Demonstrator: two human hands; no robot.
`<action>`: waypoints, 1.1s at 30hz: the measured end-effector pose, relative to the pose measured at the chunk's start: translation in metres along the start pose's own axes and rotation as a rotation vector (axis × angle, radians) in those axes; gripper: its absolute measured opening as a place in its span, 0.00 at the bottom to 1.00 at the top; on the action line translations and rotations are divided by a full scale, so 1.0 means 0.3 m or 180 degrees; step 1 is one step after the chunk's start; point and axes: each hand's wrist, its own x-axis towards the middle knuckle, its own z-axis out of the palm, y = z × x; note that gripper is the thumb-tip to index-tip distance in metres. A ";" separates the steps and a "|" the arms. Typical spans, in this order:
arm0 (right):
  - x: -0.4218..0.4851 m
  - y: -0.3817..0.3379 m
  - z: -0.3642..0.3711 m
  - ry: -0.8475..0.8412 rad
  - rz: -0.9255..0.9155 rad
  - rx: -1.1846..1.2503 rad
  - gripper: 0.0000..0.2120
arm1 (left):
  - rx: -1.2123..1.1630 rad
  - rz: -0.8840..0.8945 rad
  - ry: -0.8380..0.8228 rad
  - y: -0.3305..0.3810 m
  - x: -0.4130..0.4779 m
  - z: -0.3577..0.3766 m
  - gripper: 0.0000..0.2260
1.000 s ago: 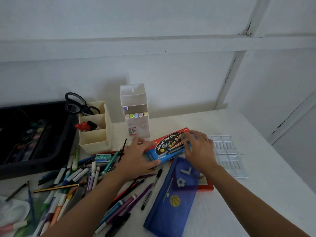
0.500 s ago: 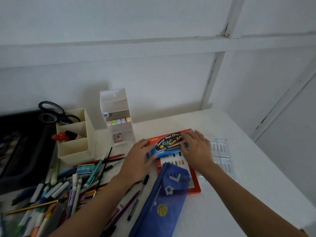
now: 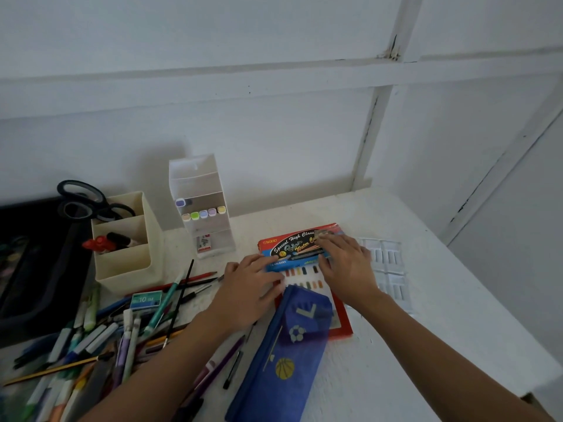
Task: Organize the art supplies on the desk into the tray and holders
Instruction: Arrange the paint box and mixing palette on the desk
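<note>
**Worktop** [image 3: 426, 345], white: back edge meets the wall; right edge runs diagonally to the near right corner. Bare room lies right of the arms and behind the paint box.

**Paint box** [image 3: 300, 249], blue, at mid-worktop: rests on the far end of a red paint set [image 3: 342, 330].

**Left hand** [image 3: 253, 287]: grip not closed, fingers fairly straight on the box's left end.

**Right hand** [image 3: 344, 263]: grip likewise flat over the box's right end.

**Pencil case** [image 3: 274, 360], blue: overlaps the paint set's near end, between the forearms.

**Clear plastic insert** [image 3: 391, 269]: just beside the right hand.

**Left side, crowded:**
- heap of pens [image 3: 106, 339]
- staple box [image 3: 145, 300]
- cream holder [image 3: 125, 263] with scissors [image 3: 82, 199]
- clear marker holder [image 3: 207, 214]
- black tray [image 3: 39, 269]
</note>
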 end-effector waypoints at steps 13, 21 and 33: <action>0.018 0.085 -0.024 0.0320 0.0492 0.0481 0.14 | -0.0385 0.0194 0.0035 0.065 0.028 -0.001 0.27; 0.002 0.245 -0.070 -0.0017 0.1440 -0.0089 0.24 | -0.0438 0.0373 -0.0434 0.117 0.094 0.023 0.29; 0.080 0.269 -0.106 -0.0185 0.1732 0.0454 0.45 | -0.0538 0.0264 -0.0419 0.092 0.093 0.057 0.35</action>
